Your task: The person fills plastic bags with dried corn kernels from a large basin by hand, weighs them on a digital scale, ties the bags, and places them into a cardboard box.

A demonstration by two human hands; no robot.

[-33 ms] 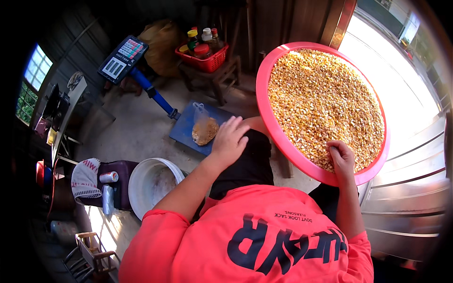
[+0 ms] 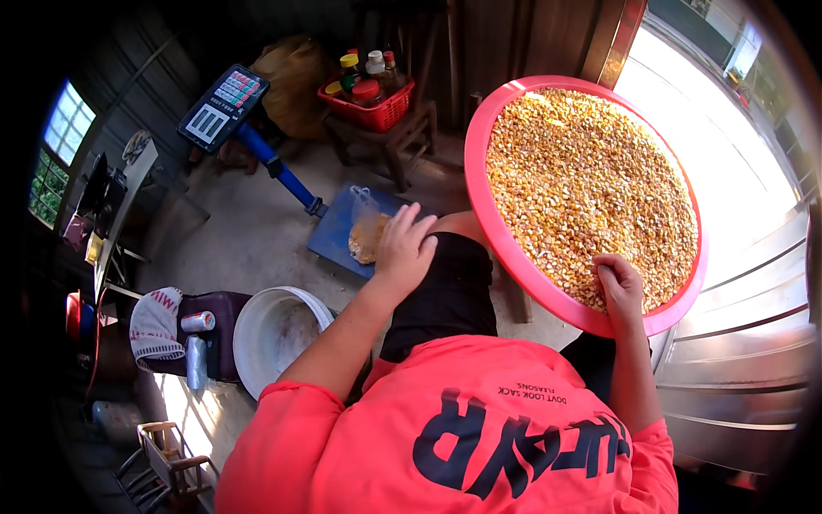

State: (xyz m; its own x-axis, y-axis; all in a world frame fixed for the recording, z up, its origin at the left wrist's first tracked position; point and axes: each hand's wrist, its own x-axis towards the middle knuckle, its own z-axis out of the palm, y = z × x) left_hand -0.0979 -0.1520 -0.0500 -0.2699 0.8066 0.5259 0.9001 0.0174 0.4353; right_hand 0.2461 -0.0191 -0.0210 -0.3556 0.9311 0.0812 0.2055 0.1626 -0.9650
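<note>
A big round pink basin (image 2: 477, 176) full of dried corn kernels (image 2: 591, 188) stands at my right. Over its near rim, my right hand (image 2: 621, 287) rests on the kernels with thumb and fingers pressed together. Whatever they may pinch is hidden. My left hand (image 2: 404, 255) hangs in the air with its fingers apart and holds nothing. Beyond it, a clear plastic bag (image 2: 364, 240) with kernels in it sits on the blue platform (image 2: 330, 236) of a scale. My fingers partly cover the bag; I cannot tell if they touch it.
The scale's display (image 2: 224, 107) rises on a blue post. Behind stands a wooden stool (image 2: 396, 158) bearing a red basket (image 2: 385, 116) of bottles and jars. A white bucket (image 2: 257, 343) is at my left, beside a dark seat (image 2: 224, 334) with a cloth (image 2: 156, 325) and plastic roll (image 2: 196, 361).
My left hand has shifted slightly left and nearer to me, covering more of the plastic bag. My right hand and the basin have stayed in place.
</note>
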